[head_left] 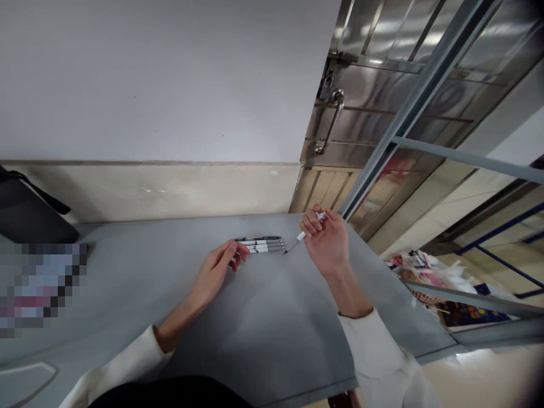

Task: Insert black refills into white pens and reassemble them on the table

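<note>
Several slim pens (266,246) with white and grey barrels lie side by side in a row on the grey table (255,317), tips to the right; the farthest one looks darker. My left hand (219,263) rests at the row's left end, covering the ends of some pens. Its fingers are loosely curled and a little apart, with the index finger touching the pens. Just right of the row, my right hand (327,241) is raised and closed around another white pen (301,236). That pen slants down to the left, its dark tip near the row's right end.
A black case (34,209) with a strap stands at the back left, near a blurred-out object (38,289). A wall (170,190) borders the table's far edge. A grey metal frame post (403,124) rises at the right, beside a metal door (365,107) and bagged items (433,272).
</note>
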Available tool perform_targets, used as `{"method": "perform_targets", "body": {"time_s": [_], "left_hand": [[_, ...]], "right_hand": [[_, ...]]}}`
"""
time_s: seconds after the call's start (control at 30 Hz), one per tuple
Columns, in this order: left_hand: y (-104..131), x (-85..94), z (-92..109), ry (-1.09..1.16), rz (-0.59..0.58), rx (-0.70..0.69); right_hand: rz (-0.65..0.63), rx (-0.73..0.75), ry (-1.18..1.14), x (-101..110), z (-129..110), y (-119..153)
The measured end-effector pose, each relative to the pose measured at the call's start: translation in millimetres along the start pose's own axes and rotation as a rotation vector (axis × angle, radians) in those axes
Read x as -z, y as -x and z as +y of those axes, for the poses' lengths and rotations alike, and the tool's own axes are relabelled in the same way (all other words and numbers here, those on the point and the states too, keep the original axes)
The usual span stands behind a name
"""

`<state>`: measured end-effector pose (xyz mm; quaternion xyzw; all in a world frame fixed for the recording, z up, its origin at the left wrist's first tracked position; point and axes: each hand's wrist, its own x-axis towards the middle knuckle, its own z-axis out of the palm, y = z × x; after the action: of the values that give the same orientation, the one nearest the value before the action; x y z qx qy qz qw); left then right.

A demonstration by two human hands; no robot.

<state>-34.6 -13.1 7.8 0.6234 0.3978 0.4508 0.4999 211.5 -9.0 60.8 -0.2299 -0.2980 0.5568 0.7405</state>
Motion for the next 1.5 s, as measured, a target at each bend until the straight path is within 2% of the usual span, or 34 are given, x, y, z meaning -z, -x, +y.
{"method": "perform_targets", "body": {"time_s": [0.37, 0.83, 1.0, 1.1, 1.2, 1.33, 1.4, 1.5], "left_hand": [[-0.5, -0.1, -0.4, 0.007, -0.003, -0.001], [0.1, 0.1, 0.5, -0.003, -0.016, -0.003], [-0.1, -0.1, -1.8, 0.026, -0.050, -0.001], [-0.1, -0.6, -2.8, 0.044, -0.067, -0.012], [0.2, -1.3, -2.4, 0.043, -0.072, -0.038], [1.7, -2.2, -0.1, 0.042, -0.085, -0.067], [2.5, -2.2, 0.9, -0.002, -0.108, -0.085], [2.9, -0.8, 1.4, -0.104, -0.135, -0.100]], "right_hand": [[-0.058, -0.047, 0.000, 1.6, 2.7, -0.6], [-0.082, -0.039, -0.036, 1.0, 2.4, 1.4], [-0.088, -0.062, -0.001, -1.6, 4.7, 2.0], [-0.110, -0.039, 0.112, 0.0, 10.0, 1.7], [-0.202, -0.004, 0.417, 3.7, 16.6, 2.7], [-0.474, -0.081, 0.823, 3.4, 24.9, 9.3], [-0.591, -0.174, 0.881, 0.4, 28.6, 14.4], [-0.699, -0.270, 0.907, -2.3, 32.8, 20.3]]}}
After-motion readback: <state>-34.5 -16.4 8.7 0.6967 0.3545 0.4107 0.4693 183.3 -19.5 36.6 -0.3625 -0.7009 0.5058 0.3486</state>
